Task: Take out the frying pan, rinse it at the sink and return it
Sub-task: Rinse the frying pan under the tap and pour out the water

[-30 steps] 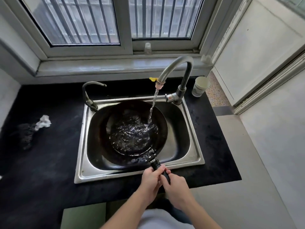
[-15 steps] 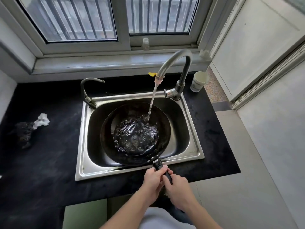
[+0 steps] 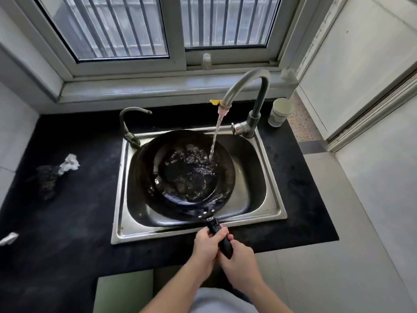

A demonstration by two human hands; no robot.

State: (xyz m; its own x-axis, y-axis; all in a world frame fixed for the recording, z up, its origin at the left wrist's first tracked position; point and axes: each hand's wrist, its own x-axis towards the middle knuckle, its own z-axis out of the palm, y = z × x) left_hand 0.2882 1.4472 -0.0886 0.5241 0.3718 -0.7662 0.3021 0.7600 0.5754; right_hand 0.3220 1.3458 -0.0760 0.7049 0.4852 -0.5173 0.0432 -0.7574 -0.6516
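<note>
Both hands, left hand (image 3: 206, 245) and right hand (image 3: 239, 259), clamp the black handle (image 3: 222, 239) of the frying pan (image 3: 184, 175), which sits tilted inside the steel sink (image 3: 259, 177), holding swirling water from the faucet (image 3: 247, 91); a paper cup (image 3: 281, 112) stands nearby

Both bare forearms enter from the lower edge and converge toward the middle; the left hand (image 3: 206, 246) is farther forward, fingers curled over and thumb on top, closed in a fist-like grip; the right hand (image 3: 239, 256) sits just behind and touching it, likewise closed, knuckles upward; wrists are nearly straight, the left forearm angled rightward, the right forearm angled leftward; the two hands are stacked end to end.
</note>
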